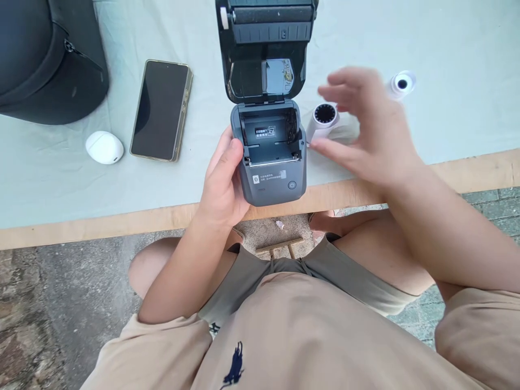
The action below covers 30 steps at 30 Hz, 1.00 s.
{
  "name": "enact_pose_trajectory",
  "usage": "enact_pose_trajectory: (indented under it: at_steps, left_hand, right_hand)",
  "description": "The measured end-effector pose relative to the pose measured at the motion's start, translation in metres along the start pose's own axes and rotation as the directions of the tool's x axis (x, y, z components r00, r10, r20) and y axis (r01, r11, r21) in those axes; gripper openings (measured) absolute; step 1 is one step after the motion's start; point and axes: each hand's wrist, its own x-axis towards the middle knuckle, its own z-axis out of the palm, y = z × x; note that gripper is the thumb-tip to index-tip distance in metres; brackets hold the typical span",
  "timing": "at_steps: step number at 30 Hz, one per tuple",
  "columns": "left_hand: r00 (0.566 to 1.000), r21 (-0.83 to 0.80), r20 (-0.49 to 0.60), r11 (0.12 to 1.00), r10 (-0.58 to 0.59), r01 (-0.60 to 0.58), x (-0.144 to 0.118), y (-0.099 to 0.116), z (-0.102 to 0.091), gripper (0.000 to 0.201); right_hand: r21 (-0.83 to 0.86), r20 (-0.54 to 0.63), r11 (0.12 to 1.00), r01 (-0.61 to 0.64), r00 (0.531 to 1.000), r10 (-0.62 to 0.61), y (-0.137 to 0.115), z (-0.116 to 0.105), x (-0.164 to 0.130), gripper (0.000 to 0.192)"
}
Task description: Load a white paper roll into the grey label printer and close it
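Observation:
A small dark grey label printer [273, 187] is in my left hand [223, 184], with the thumb along its left side and the fingers behind it. The printer's lid [264, 54] stands raised, so the bare paper compartment faces me. My right hand [365, 124] is spread, slightly blurred, with thumb and fingers apart beside a white label roll [320, 122] with a dark core. This roll lies on the table just right of the printer. I cannot see the hand closed on it; the thumb is close to its lower edge.
Farther right lies a second white roll [402, 85]. To the left are a smartphone [160, 111], a white oval case [104, 148] and a black zippered bag [49, 65]. The cloth-covered table [122, 195] ends at a wooden front edge [134, 223] above my knees.

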Motion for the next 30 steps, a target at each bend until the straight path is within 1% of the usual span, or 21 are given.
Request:
enact_pose_trajectory:
  at_steps: [1, 2, 3, 4, 5, 6, 7, 8, 9, 11, 13, 15, 17, 19, 20, 21, 23, 27, 28, 29, 30]
  left_hand:
    - [1.0, -0.006, 0.003, 1.0, -0.002, 0.002, 0.0, 0.0, 0.0, 0.03]
    - [1.0, -0.015, 0.008, 1.0, -0.004, 0.004, 0.0, 0.0, 0.0, 0.03]
    - [1.0, -0.024, 0.01, 1.0, -0.003, 0.004, 0.0, 0.0, 0.0, 0.03]
    - [1.0, -0.03, 0.01, 1.0, -0.002, 0.002, 0.0, 0.0, 0.0, 0.03]
    - [1.0, -0.033, 0.007, 0.999, -0.002, 0.002, -0.001, 0.0, 0.001, 0.029]
    - [1.0, -0.032, 0.002, 0.999, -0.003, 0.003, -0.001, 0.0, 0.001, 0.028]
    - [1.0, -0.027, -0.005, 1.0, -0.005, 0.005, -0.001, 0.0, 0.001, 0.028]
    - [1.0, -0.021, -0.011, 1.0, -0.007, 0.006, -0.001, 0.0, 0.001, 0.027]
    - [1.0, -0.019, -0.013, 1.0, -0.006, 0.006, -0.001, 0.0, 0.001, 0.027]
    - [1.0, -0.025, -0.009, 1.0, 0.002, -0.002, -0.001, 0.0, 0.001, 0.028]
    - [1.0, -0.028, -0.003, 1.0, 0.01, -0.01, 0.0, -0.001, 0.0, 0.029]
    - [1.0, -0.024, -0.002, 1.0, 0.017, -0.017, 0.0, -0.002, 0.0, 0.029]
    - [1.0, -0.016, -0.003, 1.0, 0.02, -0.02, 0.001, -0.002, 0.0, 0.028]
    - [1.0, -0.009, 0.001, 1.0, 0.019, -0.019, 0.001, -0.002, 0.0, 0.027]
    - [1.0, -0.006, 0.005, 1.0, 0.017, -0.017, 0.001, -0.001, 0.0, 0.027]
    - [1.0, -0.005, 0.009, 1.0, 0.014, -0.014, 0.001, -0.001, 0.0, 0.027]
    - [1.0, -0.002, 0.013, 1.0, 0.012, -0.012, 0.0, -0.001, 0.0, 0.028]
    - [1.0, 0.009, 0.006, 1.0, 0.009, -0.009, 0.0, -0.001, 0.001, 0.031]
    - [1.0, 0.011, 0.005, 1.0, 0.007, -0.007, 0.001, -0.001, 0.001, 0.031]
    - [1.0, 0.011, 0.002, 1.0, 0.004, -0.004, 0.001, -0.001, 0.001, 0.03]
    - [1.0, 0.008, 0.003, 1.0, 0.004, -0.004, 0.001, -0.001, 0.001, 0.03]
  right_hand:
    - [0.007, -0.087, 0.997, 0.073, 0.994, -0.072, -0.002, -0.006, -0.001, 0.062]
    - [-0.007, -0.197, 0.99, 0.14, 0.971, -0.139, -0.003, -0.013, -0.001, 0.055]
    - [-0.057, -0.299, 0.982, 0.178, 0.936, -0.187, -0.003, -0.021, -0.001, 0.047]
    - [-0.127, -0.36, 0.977, 0.17, 0.91, -0.205, -0.001, -0.029, 0.0, 0.043]
    - [-0.187, -0.357, 0.975, 0.118, 0.917, -0.179, 0.003, -0.035, 0.001, 0.045]
    - [-0.242, -0.295, 0.969, 0.053, 0.947, -0.126, 0.008, -0.04, 0.003, 0.052]
    - [-0.279, -0.204, 0.96, -0.031, 0.979, -0.028, 0.014, -0.043, 0.005, 0.062]
    - [-0.294, -0.152, 0.95, -0.108, 0.986, 0.065, 0.02, -0.045, 0.007, 0.069]
    - [-0.311, -0.123, 0.929, -0.199, 0.978, 0.169, 0.026, -0.045, 0.008, 0.072]
    - [-0.308, -0.117, 0.894, -0.327, 0.945, 0.305, 0.036, -0.043, 0.011, 0.065]
    - [-0.295, -0.12, 0.874, -0.387, 0.922, 0.368, 0.04, -0.04, 0.012, 0.057]
    - [-0.277, -0.119, 0.866, -0.416, 0.909, 0.399, 0.041, -0.038, 0.011, 0.059]
    - [-0.172, -0.146, 0.898, -0.405, 0.912, 0.383, 0.04, -0.036, 0.01, 0.066]
    - [0.12, -0.188, 0.927, -0.355, 0.909, 0.372, 0.039, -0.035, 0.011, 0.071]
    - [0.299, -0.192, 0.894, -0.332, 0.897, 0.398, 0.039, -0.035, 0.012, 0.073]
    - [0.458, -0.171, 0.828, -0.325, 0.881, 0.441, 0.04, -0.036, 0.015, 0.072]
    - [0.639, -0.058, 0.665, -0.385, 0.839, 0.541, 0.043, -0.038, 0.021, 0.061]
    - [0.708, 0.21, 0.438, -0.554, 0.758, 0.618, 0.044, -0.045, 0.032, 0.024]
    - [0.724, 0.229, 0.401, -0.562, 0.743, 0.628, 0.04, -0.046, 0.032, 0.022]
    - [0.741, 0.199, 0.396, -0.542, 0.741, 0.641, 0.033, -0.045, 0.031, 0.025]
    - [0.749, 0.139, 0.429, -0.505, 0.753, 0.644, 0.024, -0.043, 0.029, 0.033]
